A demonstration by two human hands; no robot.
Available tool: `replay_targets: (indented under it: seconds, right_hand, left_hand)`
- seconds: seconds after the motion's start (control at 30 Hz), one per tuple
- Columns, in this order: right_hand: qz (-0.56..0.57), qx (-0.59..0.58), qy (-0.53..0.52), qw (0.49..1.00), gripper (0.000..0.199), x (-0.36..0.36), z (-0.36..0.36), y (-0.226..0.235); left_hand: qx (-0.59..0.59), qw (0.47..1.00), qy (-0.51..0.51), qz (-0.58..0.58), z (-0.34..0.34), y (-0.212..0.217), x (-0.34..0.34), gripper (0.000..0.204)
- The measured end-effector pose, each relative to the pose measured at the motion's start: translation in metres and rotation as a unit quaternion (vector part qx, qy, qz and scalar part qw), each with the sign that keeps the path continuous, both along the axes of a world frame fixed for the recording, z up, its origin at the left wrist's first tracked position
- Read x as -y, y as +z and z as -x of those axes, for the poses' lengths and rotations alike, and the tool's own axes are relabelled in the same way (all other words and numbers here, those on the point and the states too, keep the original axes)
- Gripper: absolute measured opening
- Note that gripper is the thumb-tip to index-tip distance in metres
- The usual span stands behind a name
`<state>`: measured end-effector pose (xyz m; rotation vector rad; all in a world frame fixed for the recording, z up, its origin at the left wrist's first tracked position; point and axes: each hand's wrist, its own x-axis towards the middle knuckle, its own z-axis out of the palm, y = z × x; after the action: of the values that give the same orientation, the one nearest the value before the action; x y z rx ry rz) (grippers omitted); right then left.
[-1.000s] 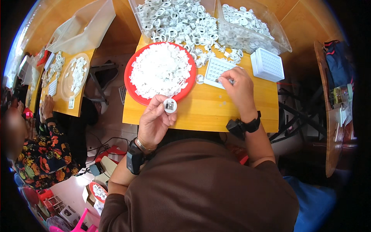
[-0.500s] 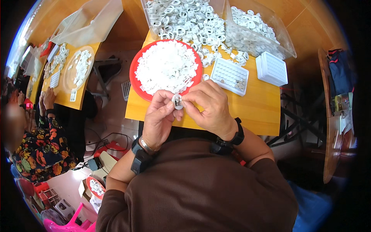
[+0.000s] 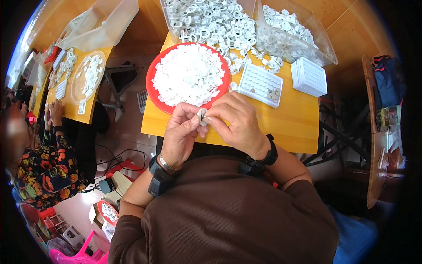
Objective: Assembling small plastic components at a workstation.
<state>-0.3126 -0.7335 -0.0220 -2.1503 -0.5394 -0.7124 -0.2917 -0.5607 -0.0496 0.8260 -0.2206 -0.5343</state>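
Note:
Over the table's front edge, my left hand (image 3: 181, 132) pinches a small round white plastic part (image 3: 201, 115) with a dark opening. My right hand (image 3: 235, 118) meets it from the right, thumb and forefinger closed at its side; whatever sits between those fingertips is too small to make out. Just beyond my hands stands a red round tray (image 3: 150, 83) heaped with small white plastic pieces (image 3: 188, 72). To the right of it lies a white tray with round pockets (image 3: 259, 83), several small coin-like discs (image 3: 273, 94) in its near right corner.
A stack of white pocket trays (image 3: 309, 75) stands at the table's right. Behind, two clear bins (image 3: 327, 48) hold many white ring-shaped parts (image 3: 211, 22), some spilling onto the yellow table (image 3: 285, 127). At the left, a co-worker in a flowered sleeve (image 3: 61, 154) sits at another table.
The white part has turned slightly between my fingers, its dark opening now narrower to view. Both hands stay in nearly the same place.

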Motion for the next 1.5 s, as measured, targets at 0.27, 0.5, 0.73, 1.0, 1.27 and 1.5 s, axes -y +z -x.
replay_targets:
  seconds: [0.27,0.5,0.73,1.0,1.27,1.5]
  right_hand:
    - [-0.278,-0.278,0.093,0.915,0.01,0.002,0.002,-0.01]
    - [-0.415,-0.361,0.171,0.817,0.013,0.002,0.0,-0.021]
    - [-0.453,-0.39,0.177,0.782,0.013,0.0,0.0,-0.02]
    - [-0.425,-0.398,0.159,0.797,0.009,-0.001,-0.002,-0.027]
    - [-0.419,-0.387,0.147,0.808,0.009,0.0,-0.003,-0.035]
    - [-0.432,-0.401,0.155,0.793,0.007,-0.007,-0.003,-0.033]
  left_hand:
    - [0.003,0.999,-0.036,-0.001,-0.002,-0.011,-0.002,0.016]
    - [-0.018,0.999,-0.045,0.006,-0.002,-0.014,-0.004,0.019]
    - [-0.016,0.999,-0.039,-0.014,0.0,-0.011,0.0,0.017]
    - [-0.032,0.999,-0.027,-0.007,0.003,-0.011,0.002,0.014]
    - [-0.045,0.998,-0.005,-0.05,0.001,-0.01,0.005,0.012]
    - [-0.034,0.996,0.007,-0.077,0.002,-0.011,0.001,0.011]
